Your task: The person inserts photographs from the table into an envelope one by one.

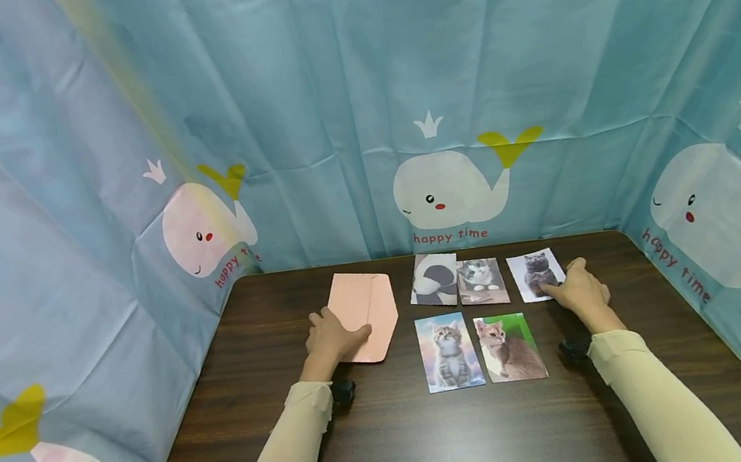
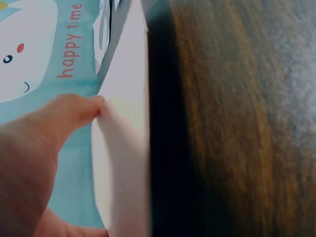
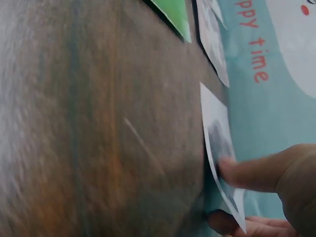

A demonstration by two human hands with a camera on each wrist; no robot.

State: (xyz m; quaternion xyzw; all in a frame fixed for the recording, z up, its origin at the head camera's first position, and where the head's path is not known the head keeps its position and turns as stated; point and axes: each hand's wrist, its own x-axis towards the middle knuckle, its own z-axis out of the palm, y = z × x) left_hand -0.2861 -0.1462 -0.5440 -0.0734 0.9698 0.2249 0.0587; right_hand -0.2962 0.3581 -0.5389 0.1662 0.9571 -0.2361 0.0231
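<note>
My left hand (image 1: pixel 330 338) holds the left edge of a pink envelope (image 1: pixel 356 299) on the left part of the table. In the left wrist view the thumb lies on the envelope (image 2: pixel 123 143) and the other fingers are partly hidden at its edge. To the right, my right hand (image 1: pixel 584 292) pinches the lower right corner of a photo card with a grey cat (image 1: pixel 526 277). The right wrist view has the thumb on the face of this photo card (image 3: pixel 216 118) and fingers under it, with that corner tilted up from the table.
Between the hands lie a black-and-white photo card (image 1: pixel 433 268), a photo of a white-and-grey cat (image 1: pixel 482 279), a tabby kitten photo (image 1: pixel 450 353) and a photo of an orange cat on green (image 1: pixel 513 353). A blue whale-print curtain (image 1: pixel 327 112) hangs around the dark wooden table (image 1: pixel 468 437).
</note>
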